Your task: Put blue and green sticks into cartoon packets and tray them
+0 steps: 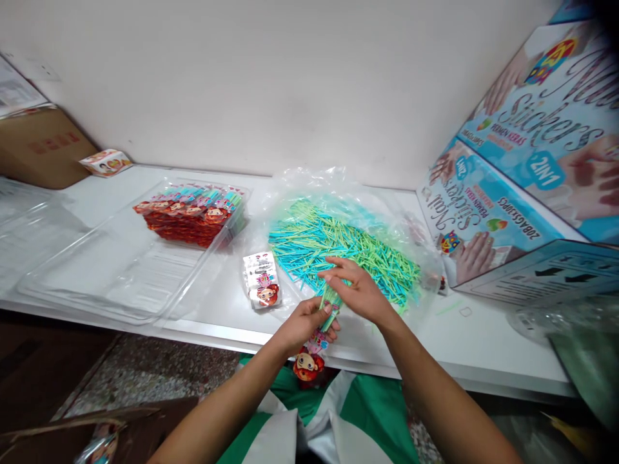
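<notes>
My left hand (309, 325) is closed around a small printed packet (309, 364) with a red-haired cartoon figure at its lower end. Light green thin sticks (331, 299) show through the packet's clear upper part. At the top of that packet is my right hand (358, 290), its fingers bent around the stick ends; the exact contact is partly hidden. Just beyond both hands, a large heap of blue and green sticks (338, 241) lies in an opened clear plastic bag (309, 180). A stack of flat printed packets (261, 280) rests left of the heap.
A clear tray (242, 200) at the left holds rows of filled packets (188, 216). Clear plastic trays (116, 283) lie in front and farther left. Blue nail-sticker cartons (488, 200) stand at right. A brown carton (43, 148) and a small box (106, 162) are at the back left.
</notes>
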`<move>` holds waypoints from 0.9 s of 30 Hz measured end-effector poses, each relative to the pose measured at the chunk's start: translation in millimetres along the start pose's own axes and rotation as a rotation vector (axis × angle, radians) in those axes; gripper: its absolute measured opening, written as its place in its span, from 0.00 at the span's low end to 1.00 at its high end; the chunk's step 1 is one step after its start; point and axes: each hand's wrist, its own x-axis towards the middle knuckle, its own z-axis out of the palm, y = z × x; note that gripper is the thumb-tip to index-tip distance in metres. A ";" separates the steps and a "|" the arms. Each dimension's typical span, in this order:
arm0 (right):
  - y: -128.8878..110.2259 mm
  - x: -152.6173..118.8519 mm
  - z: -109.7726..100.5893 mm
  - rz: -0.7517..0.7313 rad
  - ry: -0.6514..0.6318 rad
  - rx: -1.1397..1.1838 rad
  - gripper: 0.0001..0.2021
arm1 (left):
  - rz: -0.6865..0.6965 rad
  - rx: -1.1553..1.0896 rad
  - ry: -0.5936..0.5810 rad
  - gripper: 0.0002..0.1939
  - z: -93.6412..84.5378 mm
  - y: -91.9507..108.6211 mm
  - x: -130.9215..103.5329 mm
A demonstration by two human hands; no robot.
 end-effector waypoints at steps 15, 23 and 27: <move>14.9 -33.9 6.3 0.249 -0.140 0.160 0.12 | 0.116 -0.044 0.092 0.15 -1.2 10.8 7.1; 16.5 -26.0 -2.7 0.182 0.023 0.180 0.12 | 0.043 -0.063 -0.002 0.24 -3.4 3.1 -7.6; 8.2 -28.2 -9.0 0.078 0.057 0.139 0.10 | -0.024 -0.002 0.024 0.18 -13.1 -12.7 -8.2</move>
